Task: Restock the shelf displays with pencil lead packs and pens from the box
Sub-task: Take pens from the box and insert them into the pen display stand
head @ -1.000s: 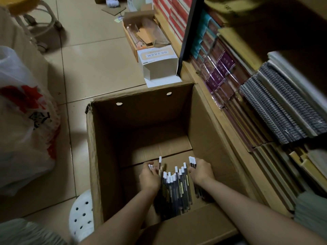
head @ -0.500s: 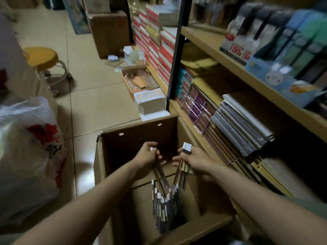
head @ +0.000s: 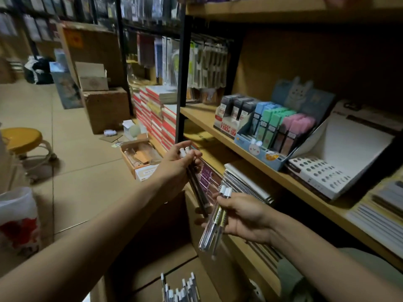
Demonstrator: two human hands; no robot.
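Gripping two white-capped pens in my right hand and a darker pair in my left hand, I hold both above the open box (more pens lie inside), beside the shelf with its lead-pack display.

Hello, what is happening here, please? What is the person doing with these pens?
A person is restocking a stationery shelf. The left hand grips a few white-capped pens, and the right hand grips another small bunch of pens, both lifted above the cardboard box. More pens stand in the box below. On the shelf ahead sits a blue display tray of pastel packs. Nothing is placed yet.
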